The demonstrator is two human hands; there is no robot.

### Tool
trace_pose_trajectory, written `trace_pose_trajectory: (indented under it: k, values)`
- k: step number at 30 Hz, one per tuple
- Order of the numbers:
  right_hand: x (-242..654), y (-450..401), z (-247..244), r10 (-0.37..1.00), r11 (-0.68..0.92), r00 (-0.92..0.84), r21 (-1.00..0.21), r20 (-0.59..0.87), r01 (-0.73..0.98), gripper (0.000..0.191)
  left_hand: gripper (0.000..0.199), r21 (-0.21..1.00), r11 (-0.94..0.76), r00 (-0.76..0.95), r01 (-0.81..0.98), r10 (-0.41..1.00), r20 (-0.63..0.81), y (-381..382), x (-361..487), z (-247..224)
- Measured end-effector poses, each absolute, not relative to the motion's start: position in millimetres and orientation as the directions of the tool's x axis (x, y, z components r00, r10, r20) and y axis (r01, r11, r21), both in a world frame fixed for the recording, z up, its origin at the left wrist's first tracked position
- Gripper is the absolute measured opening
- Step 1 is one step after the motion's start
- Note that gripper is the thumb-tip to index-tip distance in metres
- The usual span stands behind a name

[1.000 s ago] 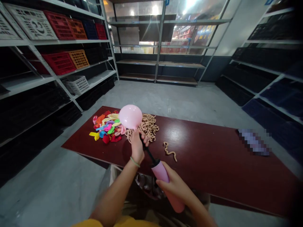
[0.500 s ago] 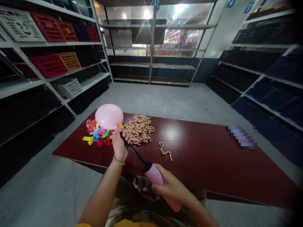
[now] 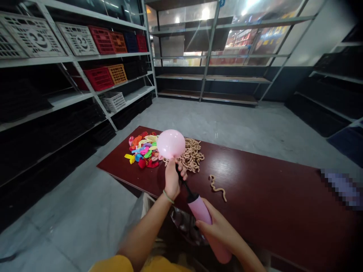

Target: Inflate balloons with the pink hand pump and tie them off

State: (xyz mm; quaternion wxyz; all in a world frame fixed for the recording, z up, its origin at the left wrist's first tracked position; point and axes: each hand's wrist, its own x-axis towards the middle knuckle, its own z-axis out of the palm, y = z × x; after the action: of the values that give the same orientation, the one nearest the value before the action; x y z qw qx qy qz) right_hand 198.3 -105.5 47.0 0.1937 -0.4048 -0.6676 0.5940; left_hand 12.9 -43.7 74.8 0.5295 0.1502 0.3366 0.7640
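A partly inflated pink balloon (image 3: 171, 144) stands above my left hand (image 3: 172, 179). That hand is closed around the black end of a balloon pump, with the balloon's neck at its fingers. The pump's pink barrel (image 3: 200, 210) slants down toward me, and my right hand (image 3: 212, 224) is wrapped around it. A short length of black rod (image 3: 187, 190) shows between barrel and left hand. Behind the balloon lie a pile of uninflated coloured balloons (image 3: 144, 151) and a heap of tan, curly pieces (image 3: 194, 155), partly hidden. One longer wavy tan piece (image 3: 217, 187) lies apart to the right.
Everything rests on a dark red table (image 3: 261, 192). A blurred-out purple object (image 3: 342, 187) is at its right end. Shelving with red crates (image 3: 99, 78) and white crates (image 3: 78, 39) stands at left; a metal rack (image 3: 210, 53) is across the floor.
The view has swung left, so the table and hands appear further right. Less black rod shows between my hands, which are closer together. Both hands keep their hold on the pump.
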Motion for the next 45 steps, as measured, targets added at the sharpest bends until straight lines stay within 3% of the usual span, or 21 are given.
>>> trace_pose_trajectory:
  k: [6, 14, 26, 33, 40, 45]
  values:
    - [203.3, -105.3, 52.4, 0.750, 0.012, -0.624, -0.940, -0.217, 0.341, 0.062, 0.030, 0.658, -0.293, -0.459, -0.694, 0.884, -0.090, -37.3, 3.1, 83.8]
    - [186.9, -99.0, 41.7, 0.791, -0.080, -0.561, -0.951, -0.244, 0.300, 0.058, 0.034, 0.678, -0.113, -0.337, -0.726, 0.919, -0.207, -58.1, 45.6, 56.9]
    - [209.8, -106.3, 56.6, 0.711, -0.030, -0.660, -0.949, -0.241, 0.314, 0.062, 0.028, 0.647, -0.281, -0.443, -0.709, 0.891, -0.098, -42.5, 8.7, 79.2]
    - [187.4, -96.8, 55.3, 0.769, -0.102, -0.576, -0.943, -0.277, 0.317, 0.061, 0.028, 0.667, -0.149, -0.352, -0.730, 0.918, -0.181, -58.6, 42.3, 60.5]
    - [204.9, -104.1, 57.5, 0.728, -0.075, -0.630, -0.945, -0.270, 0.319, 0.059, 0.026, 0.642, -0.274, -0.399, -0.716, 0.915, -0.055, -32.7, 2.1, 85.4]
    - [210.2, -102.0, 62.5, 0.734, -0.088, -0.612, -0.935, -0.293, 0.342, 0.058, 0.026, 0.624, -0.312, -0.446, -0.717, 0.892, -0.066, -27.5, 0.2, 85.4]
